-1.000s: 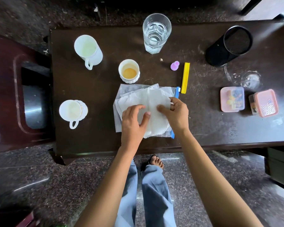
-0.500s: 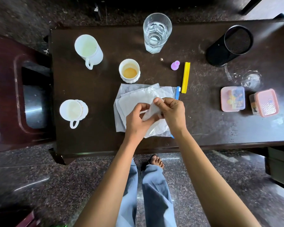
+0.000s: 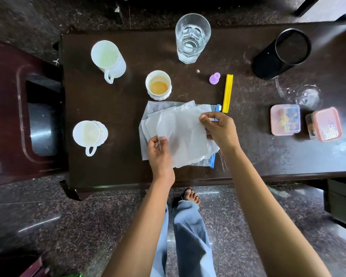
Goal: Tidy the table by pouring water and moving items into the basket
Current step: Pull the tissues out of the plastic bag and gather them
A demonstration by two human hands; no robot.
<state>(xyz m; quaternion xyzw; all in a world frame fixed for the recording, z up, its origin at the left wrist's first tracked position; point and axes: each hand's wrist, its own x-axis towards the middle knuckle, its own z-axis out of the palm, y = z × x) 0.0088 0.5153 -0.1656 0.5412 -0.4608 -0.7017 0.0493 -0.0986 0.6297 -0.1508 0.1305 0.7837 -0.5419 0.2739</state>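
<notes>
A thin white sheet (image 3: 180, 134) is held spread between both hands above the pile of sheets and a clear zip bag (image 3: 205, 163) on the dark table (image 3: 116, 108). Its left edge is pinched by the left hand (image 3: 160, 154), its upper right corner by the right hand (image 3: 220, 129), fingers closed on it. Both forearms are extended from below, wrists slightly bent. Half a second ago the hands were bunched together mid-pile; they have since been drawn apart, opening the sheet. Beyond the fingertips stands a glass of water (image 3: 192, 38).

White tissue (image 3: 180, 134), yellow clip (image 3: 227, 93), black mesh holder (image 3: 282, 53), dark brown table (image 3: 116, 160).
</notes>
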